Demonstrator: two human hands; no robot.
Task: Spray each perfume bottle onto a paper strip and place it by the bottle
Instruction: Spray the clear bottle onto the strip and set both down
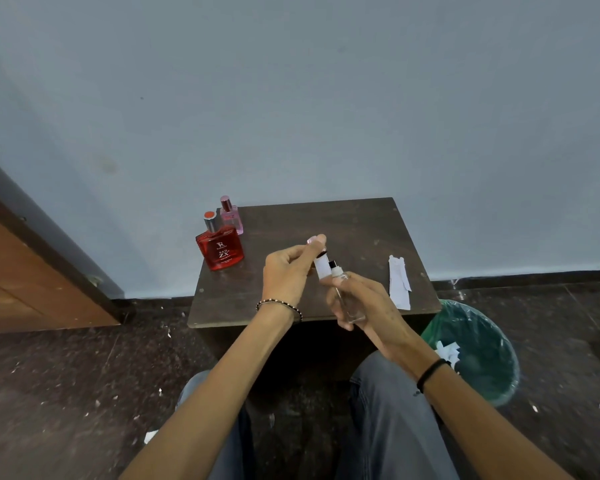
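Glass first, going leftward of the clear bottle: a red perfume bottle and a smaller pink bottle stand touching at the desk's far left corner, both capped and with no strip beside them. Nearer the clear bottle, the left hand pinches a white paper strip upright between thumb and fingers, just beside the nozzle. The right hand is wrapped round the clear bottle — fingers closed on its body, raised above the desk. Smooth, slippery glass, probably light and breakable, so a grip round the middle suits it; the strip is flimsy and best held by one end. Right of the bottle lie spare paper strips, and past the desk edge a green bin.
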